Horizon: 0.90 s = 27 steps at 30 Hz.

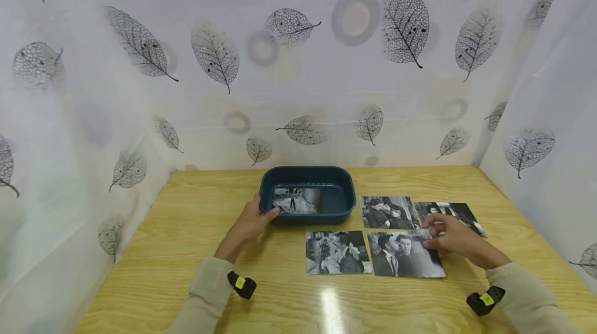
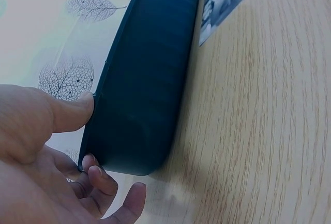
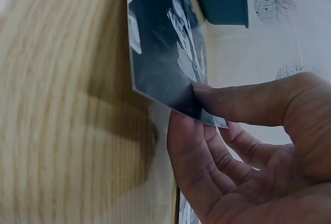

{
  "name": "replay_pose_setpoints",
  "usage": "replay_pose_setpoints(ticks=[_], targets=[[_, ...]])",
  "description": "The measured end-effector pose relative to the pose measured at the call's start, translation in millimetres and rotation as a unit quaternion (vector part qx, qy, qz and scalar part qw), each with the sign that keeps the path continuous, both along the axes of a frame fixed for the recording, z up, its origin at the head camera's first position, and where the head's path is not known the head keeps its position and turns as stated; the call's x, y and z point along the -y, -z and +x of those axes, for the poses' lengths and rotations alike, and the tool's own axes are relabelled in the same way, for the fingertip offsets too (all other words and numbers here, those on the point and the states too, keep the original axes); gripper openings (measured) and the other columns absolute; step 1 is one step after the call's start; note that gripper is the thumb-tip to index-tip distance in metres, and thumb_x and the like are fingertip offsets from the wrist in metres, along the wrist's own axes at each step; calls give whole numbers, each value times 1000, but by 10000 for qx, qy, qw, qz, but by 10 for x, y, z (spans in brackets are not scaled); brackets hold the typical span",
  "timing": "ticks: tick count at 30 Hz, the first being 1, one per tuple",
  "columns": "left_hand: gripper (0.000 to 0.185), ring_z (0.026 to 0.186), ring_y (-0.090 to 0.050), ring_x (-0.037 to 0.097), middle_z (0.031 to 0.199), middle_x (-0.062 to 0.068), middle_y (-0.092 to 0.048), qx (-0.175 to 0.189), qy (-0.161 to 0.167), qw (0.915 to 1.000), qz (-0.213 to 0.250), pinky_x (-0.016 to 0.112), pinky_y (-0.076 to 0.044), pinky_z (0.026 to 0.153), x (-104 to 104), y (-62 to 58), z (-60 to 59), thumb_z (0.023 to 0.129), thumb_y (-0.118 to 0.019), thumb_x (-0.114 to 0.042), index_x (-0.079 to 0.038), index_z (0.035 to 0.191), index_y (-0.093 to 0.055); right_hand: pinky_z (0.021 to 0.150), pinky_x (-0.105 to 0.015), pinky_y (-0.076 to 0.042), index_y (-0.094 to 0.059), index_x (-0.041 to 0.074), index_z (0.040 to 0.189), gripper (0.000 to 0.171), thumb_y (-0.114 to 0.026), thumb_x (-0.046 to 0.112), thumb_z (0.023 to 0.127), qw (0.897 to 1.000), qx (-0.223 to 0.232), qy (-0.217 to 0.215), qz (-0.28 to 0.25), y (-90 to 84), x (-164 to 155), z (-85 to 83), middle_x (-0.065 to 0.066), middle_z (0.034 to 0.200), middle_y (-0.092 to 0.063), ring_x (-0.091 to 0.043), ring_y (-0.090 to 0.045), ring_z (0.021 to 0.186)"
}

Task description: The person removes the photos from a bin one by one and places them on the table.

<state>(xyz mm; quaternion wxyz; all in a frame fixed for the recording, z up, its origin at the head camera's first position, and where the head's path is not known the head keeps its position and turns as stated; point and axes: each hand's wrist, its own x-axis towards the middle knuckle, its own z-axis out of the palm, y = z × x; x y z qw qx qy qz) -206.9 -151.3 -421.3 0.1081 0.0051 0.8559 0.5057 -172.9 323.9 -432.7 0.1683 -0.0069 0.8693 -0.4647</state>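
Note:
A dark blue plastic tub (image 1: 339, 208) stands on the wooden table (image 1: 186, 251) with one black-and-white photo (image 1: 296, 201) lying inside. My left hand (image 1: 252, 221) grips the tub's near left corner, thumb on the rim (image 2: 92, 102) and fingers curled under its wall (image 2: 139, 105). Right of the tub lie several more photos. My right hand (image 1: 450, 236) pinches the right edge of the front right photo of two men (image 1: 403, 255) and lifts that edge off the table; the right wrist view shows the thumb (image 3: 232, 102) on top of the photo (image 3: 165, 58) and fingers beneath it.
Three other photos lie flat: one (image 1: 337, 252) in front of the tub, one (image 1: 388, 212) right of it, one (image 1: 454, 212) at the far right. Leaf-patterned curtains (image 1: 298, 64) close off the back and both sides of the table.

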Motion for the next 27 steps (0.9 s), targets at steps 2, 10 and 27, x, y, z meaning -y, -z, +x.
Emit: replay_pose_setpoints(ticks=[2, 10, 27], targets=[[85, 136, -40, 35, 134, 30, -45, 23, 7, 10000, 11, 50, -37, 106, -5, 2, -2, 106, -57, -21, 6, 159, 3, 55, -36, -52, -52, -6, 109, 36, -78, -3, 83, 9998, -90, 20, 154, 12, 23, 0, -7, 79, -50, -20, -51, 62], [84, 132, -41, 34, 144, 32, -40, -11, 20, 10000, 33, 50, -38, 104, -4, 6, -4, 106, -57, -21, 6, 159, 2, 55, -31, -44, -57, -7, 102, 34, -81, -4, 77, 9928, -608, -96, 1026, 11, 98, -23, -6, 75, -52, -20, -51, 64], [60, 71, -40, 21, 79, 4, -36, -166, 83, 9997, 141, 36, -38, 67, 2, 1, -20, 105, -56, -16, 6, 150, -24, 68, -39, -50, -62, -8, 98, 34, -86, 0, 75, 9798, -624, -115, 1895, -19, 158, -70, -11, 86, -60, -24, -57, 79]])
